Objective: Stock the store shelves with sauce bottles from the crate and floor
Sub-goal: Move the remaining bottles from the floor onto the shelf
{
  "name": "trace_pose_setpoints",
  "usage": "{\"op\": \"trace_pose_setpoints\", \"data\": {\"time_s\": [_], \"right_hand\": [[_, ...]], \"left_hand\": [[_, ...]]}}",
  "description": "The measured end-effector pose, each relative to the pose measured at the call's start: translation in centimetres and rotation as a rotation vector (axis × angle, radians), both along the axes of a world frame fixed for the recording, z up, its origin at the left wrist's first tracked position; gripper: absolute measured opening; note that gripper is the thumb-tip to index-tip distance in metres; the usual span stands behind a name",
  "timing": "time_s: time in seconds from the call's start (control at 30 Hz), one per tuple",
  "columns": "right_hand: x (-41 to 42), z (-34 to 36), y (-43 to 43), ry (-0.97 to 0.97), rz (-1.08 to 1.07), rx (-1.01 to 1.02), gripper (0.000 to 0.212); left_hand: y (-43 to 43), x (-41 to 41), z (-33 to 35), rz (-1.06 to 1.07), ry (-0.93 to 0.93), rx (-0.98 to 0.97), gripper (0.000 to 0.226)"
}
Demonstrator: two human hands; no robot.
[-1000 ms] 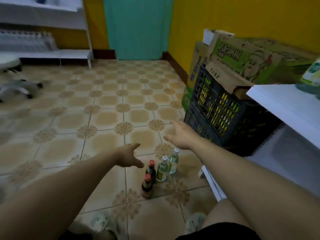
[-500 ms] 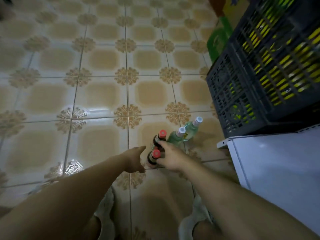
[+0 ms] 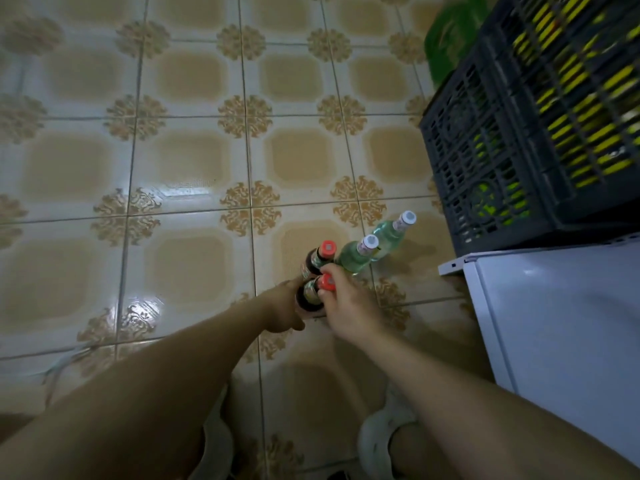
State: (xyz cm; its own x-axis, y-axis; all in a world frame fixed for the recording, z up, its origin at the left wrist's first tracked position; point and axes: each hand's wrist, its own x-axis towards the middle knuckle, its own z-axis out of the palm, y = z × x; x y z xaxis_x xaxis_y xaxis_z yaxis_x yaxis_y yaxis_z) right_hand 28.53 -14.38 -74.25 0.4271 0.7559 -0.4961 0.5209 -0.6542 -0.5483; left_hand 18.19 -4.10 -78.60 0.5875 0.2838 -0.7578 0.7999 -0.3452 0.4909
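Observation:
Several sauce bottles stand on the tiled floor. The near dark bottle with a red cap sits between both hands: my left hand wraps its left side, and my right hand pinches its neck by the cap. A second dark red-capped bottle stands just behind it. Two pale green bottles with white caps, one close to my right hand and one farther right, stand untouched beside them.
A dark slatted plastic crate with yellow-green contents stands at the right. A white shelf board juts out below it, close to my right arm. My two feet in light shoes are at the bottom. Patterned floor tiles spread to the left.
My view has tipped down and closer to the floor. Both hands have dropped onto the near dark bottle; the left hand has closed in against its side.

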Motion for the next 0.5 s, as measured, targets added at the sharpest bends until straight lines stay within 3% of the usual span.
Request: {"op": "trace_pose_setpoints", "data": {"time_s": [0.17,0.33,0.5], "right_hand": [[-0.5,7.8,-0.8,-0.046,-0.142,0.318,0.040],[-1.1,17.4,-1.0,-0.093,-0.305,0.667,0.039],[-2.7,28.5,-1.0,-0.031,-0.428,1.005,0.029]], "left_hand": [[0.0,-1.3,6.1,0.114,-0.244,-0.052,0.082],[-0.9,-3.3,15.4,0.156,-0.487,-0.009,0.096],[-3.2,-5.1,25.9,0.308,-0.757,-0.014,0.092]]}}
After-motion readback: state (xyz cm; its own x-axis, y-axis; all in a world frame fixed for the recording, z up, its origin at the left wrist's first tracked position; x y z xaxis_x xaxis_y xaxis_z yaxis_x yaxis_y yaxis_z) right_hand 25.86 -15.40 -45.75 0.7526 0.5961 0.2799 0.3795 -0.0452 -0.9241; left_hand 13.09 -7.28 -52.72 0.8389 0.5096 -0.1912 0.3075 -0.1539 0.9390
